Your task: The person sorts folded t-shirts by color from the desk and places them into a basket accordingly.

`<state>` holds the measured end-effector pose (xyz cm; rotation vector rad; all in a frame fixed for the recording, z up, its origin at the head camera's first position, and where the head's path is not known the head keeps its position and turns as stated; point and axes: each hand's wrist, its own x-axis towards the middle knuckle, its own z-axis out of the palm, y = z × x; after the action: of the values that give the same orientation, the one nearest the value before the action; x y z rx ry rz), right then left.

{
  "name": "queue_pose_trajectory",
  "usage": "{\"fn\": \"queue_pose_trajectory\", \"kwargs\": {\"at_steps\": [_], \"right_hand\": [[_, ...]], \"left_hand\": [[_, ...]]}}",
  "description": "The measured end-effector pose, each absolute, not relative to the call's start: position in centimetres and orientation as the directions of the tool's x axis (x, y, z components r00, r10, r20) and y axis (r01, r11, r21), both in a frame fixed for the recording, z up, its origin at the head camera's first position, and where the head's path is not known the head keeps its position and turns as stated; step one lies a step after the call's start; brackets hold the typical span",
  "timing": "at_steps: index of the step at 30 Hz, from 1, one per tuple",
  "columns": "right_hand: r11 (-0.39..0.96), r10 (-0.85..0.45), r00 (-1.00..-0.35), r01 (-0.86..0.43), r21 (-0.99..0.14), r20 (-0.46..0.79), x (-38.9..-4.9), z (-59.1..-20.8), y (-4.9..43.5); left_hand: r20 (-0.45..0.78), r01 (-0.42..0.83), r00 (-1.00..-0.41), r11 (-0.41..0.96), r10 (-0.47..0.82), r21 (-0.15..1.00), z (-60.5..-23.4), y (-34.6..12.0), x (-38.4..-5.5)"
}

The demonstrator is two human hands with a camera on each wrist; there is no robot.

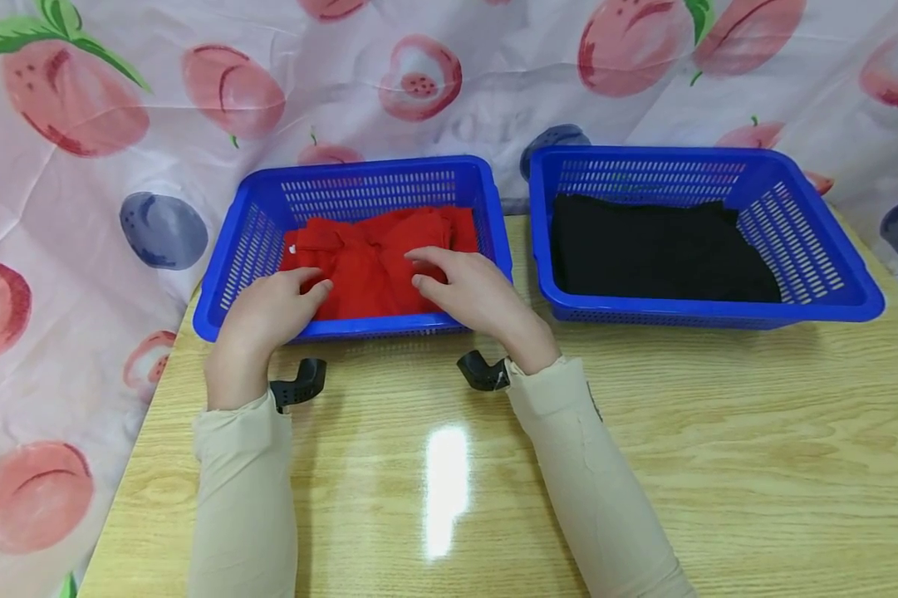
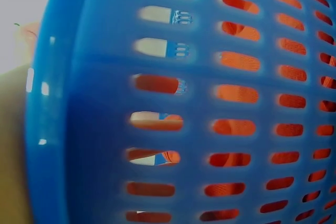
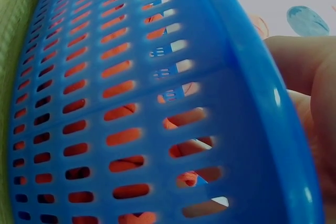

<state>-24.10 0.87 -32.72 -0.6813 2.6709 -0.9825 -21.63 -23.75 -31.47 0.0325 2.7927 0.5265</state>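
A red cloth point(image 1: 374, 266) lies crumpled in the left blue basket point(image 1: 359, 166) on a wooden table. Both hands reach over the basket's front rim. My left hand point(image 1: 310, 286) grips the cloth's near left part with curled fingers and thumb. My right hand point(image 1: 426, 270) holds a fold near the cloth's middle, fingers bent down onto it. The left wrist view shows only the basket's slotted wall point(image 2: 105, 129), with red cloth point(image 2: 236, 93) behind it. In the right wrist view the same wall point(image 3: 236, 77) and red cloth point(image 3: 121, 87) fill the frame, with part of my right hand point(image 3: 310, 103) at the edge.
A second blue basket point(image 1: 830, 274) at the right holds a folded black cloth point(image 1: 658, 249). The wooden table point(image 1: 718, 432) stretches in front of both baskets. A peach-print sheet point(image 1: 82, 166) hangs behind and to the left. Black wrist straps point(image 1: 299, 384) sit by both cuffs.
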Motion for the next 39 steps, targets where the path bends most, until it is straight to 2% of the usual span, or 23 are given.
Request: {"fn": "queue_pose_trajectory", "kwargs": {"at_steps": [10,26,39], "right_hand": [[0.660,-0.484,-0.875,-0.358,-0.661,-0.009,-23.94,-32.40,1.22],[0.663,-0.488,-0.873,-0.366,-0.653,-0.006,-23.98,-32.04,1.14],[0.750,-0.431,-0.903,-0.363,-0.553,0.008,-23.72,-32.77,0.38]], "left_hand": [[-0.296,-0.018,-0.951,0.937,0.092,0.348,-31.32,-23.30,-21.67],[-0.305,-0.123,-0.952,0.939,-0.021,0.321,-30.97,-22.87,-21.95],[-0.295,-0.159,-0.953,0.944,-0.070,0.289,-31.51,-22.98,-22.10]]}}
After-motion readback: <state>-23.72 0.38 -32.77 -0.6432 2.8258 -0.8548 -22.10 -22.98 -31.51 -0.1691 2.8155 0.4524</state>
